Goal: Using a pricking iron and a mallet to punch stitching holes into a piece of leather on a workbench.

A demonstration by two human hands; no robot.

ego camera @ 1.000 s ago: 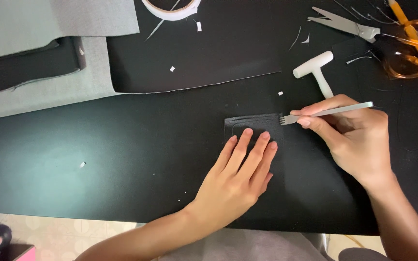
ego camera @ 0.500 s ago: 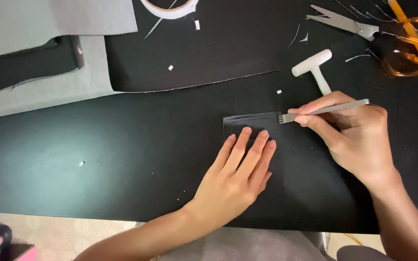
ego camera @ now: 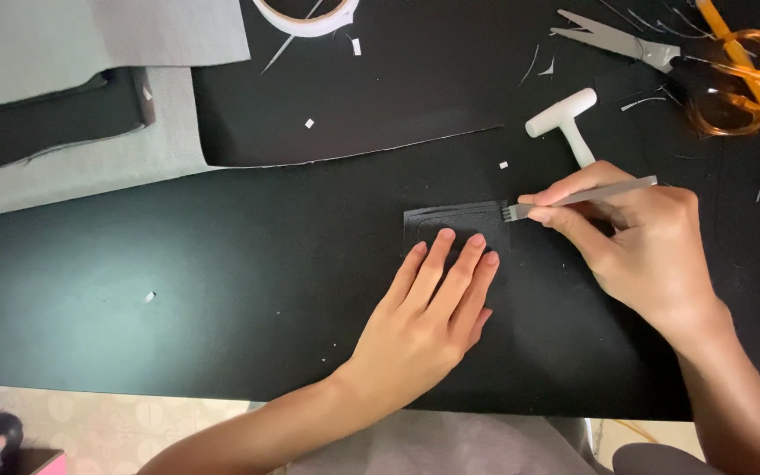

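Left hand (ego camera: 433,321) is flat, fingers together & stretched out, palm down, pressing on a small black leather piece (ego camera: 455,220) that sits a bit right of center on the black mat (ego camera: 222,290). Right hand (ego camera: 639,242) is closed in a pen-type grip on a thin metal pronged chisel (ego camera: 573,198), prongs touching the piece's edge at approx 3 o'clock. White mallet (ego camera: 565,123) lies just past the right hand at 12 o'clock. Scissors w/ orange handles (ego camera: 679,57) at 1 o'clock, well apart. Tape roll (ego camera: 305,13) at top edge, approx 11 o'clock from the piece.
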